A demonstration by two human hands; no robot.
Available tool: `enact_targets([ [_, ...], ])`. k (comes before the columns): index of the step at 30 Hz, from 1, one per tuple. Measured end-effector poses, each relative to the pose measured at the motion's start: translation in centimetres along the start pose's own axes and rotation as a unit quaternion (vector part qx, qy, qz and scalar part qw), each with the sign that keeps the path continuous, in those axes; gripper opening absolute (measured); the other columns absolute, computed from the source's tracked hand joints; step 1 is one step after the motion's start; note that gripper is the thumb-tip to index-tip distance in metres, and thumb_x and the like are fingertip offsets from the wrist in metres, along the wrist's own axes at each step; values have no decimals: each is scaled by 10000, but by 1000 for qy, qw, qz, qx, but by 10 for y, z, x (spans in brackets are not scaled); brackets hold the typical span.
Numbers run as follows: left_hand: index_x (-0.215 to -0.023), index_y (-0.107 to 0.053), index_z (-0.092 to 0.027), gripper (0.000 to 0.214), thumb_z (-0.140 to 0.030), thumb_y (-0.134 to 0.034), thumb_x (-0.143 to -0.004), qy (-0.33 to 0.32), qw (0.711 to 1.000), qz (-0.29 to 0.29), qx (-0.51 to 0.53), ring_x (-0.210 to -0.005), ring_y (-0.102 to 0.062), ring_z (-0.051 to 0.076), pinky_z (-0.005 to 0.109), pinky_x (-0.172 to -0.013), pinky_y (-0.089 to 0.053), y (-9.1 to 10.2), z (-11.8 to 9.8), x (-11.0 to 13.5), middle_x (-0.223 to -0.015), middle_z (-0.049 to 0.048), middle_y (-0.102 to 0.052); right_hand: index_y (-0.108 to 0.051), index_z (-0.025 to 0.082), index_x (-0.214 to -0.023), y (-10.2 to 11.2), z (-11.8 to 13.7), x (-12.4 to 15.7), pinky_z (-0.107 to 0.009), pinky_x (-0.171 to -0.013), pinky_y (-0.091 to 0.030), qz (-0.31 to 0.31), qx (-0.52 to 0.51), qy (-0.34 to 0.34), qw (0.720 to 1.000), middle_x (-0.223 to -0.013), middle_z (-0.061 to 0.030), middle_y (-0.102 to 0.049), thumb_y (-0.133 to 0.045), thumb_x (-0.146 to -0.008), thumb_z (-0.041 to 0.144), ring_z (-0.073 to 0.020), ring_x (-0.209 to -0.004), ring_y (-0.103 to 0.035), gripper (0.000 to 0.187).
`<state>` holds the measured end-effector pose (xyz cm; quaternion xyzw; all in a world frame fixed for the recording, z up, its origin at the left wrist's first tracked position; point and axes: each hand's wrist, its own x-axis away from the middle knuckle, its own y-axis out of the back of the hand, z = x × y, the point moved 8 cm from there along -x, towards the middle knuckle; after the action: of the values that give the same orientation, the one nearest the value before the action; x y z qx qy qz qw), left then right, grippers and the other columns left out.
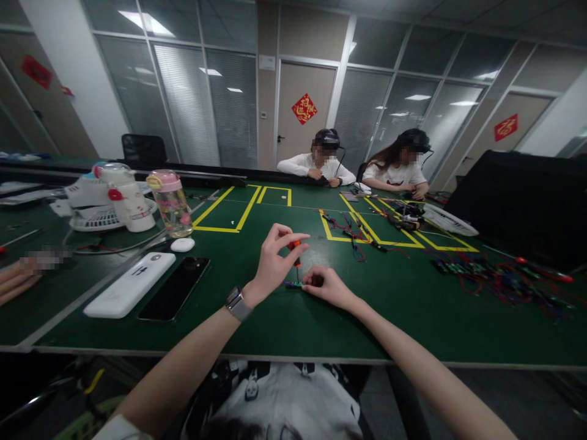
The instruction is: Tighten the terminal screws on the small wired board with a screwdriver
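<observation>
My left hand (280, 253), with a watch (237, 304) on its wrist, is closed around the orange and black handle of a screwdriver (297, 256). The screwdriver stands upright, its shaft pointing down at a small green circuit board (294, 285) on the table. Pinching the right end of that board is my right hand (324, 284), resting low on the green surface. Whether the tip sits in a screw is too small to tell.
A white power bank (131, 284) and a black phone (175, 288) lie to the left, near a pink-lidded bottle (170, 201). Wired circuit boards (495, 272) are heaped at right; more lie inside yellow tape (348, 238). Two people sit opposite; another person's hand (27, 272) shows at far left.
</observation>
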<state>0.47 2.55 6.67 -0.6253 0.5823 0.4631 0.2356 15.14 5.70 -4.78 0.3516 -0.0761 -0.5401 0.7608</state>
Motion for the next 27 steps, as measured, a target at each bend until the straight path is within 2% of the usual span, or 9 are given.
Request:
enact_targets([
  [4, -1066, -686, -232, 191, -190, -605, -898, 5, 1000, -10, 16, -843, -555, 142, 264, -754, -480, 0, 2, 0, -901, 16, -539, -668, 144, -802, -2, -3, -1, -242, -608, -431, 2, -4, -6, 1000, -718, -4, -604, -693, -730, 163, -122, -643, -537, 78],
  [8, -1217, -594, -229, 288, -170, -493, -953, 28, 996, 29, 83, -938, -604, 155, 279, -819, -495, -7, 4, 1, -1036, 49, -607, -672, 143, -799, -3, -6, -1, -247, -611, -431, 2, -7, -6, 1000, -717, -6, -604, -695, -726, 166, -128, -647, -544, 80],
  [11, -1161, -619, -212, 258, -183, -443, -974, 38, 993, 56, 101, -968, -616, 168, 294, -846, -492, -10, 4, 2, -1068, 62, -625, -673, 142, -794, -2, -6, -1, -249, -611, -431, 1, -6, -4, 1000, -720, -8, -603, -696, -725, 168, -129, -647, -544, 77],
  [13, -1095, -647, -204, 227, -185, -460, -968, 29, 994, 55, 92, -964, -611, 170, 295, -844, -484, -9, 2, 2, -1041, 58, -631, -675, 143, -795, -2, -5, -1, -248, -608, -429, 0, -4, -2, 1000, -720, -9, -602, -696, -725, 170, -128, -645, -541, 78],
  [19, -935, -705, -201, 93, -218, -679, -847, 6, 999, -4, 38, -828, -551, 145, 267, -749, -461, -1, -2, 0, -872, 16, -533, -681, 146, -802, -2, -4, -1, -249, -609, -425, 2, -2, -1, 1000, -726, -10, -606, -694, -725, 163, -127, -644, -536, 80],
  [23, -939, -706, -202, 105, -187, -620, -881, 27, 998, -10, 55, -840, -562, 143, 258, -745, -473, 0, 1, -1, -885, 23, -546, -678, 144, -805, -2, -5, -1, -248, -601, -420, 1, -3, -5, 1000, -716, -8, -602, -695, -729, 170, -126, -638, -534, 82],
  [27, -1101, -665, -208, 217, -193, -517, -942, 53, 994, 27, 94, -897, -599, 155, 273, -781, -496, -6, 4, 0, -975, 51, -591, -673, 146, -802, -2, -6, -1, -252, -611, -428, 2, -3, -8, 1000, -718, -9, -605, -696, -729, 178, -131, -647, -545, 83],
])
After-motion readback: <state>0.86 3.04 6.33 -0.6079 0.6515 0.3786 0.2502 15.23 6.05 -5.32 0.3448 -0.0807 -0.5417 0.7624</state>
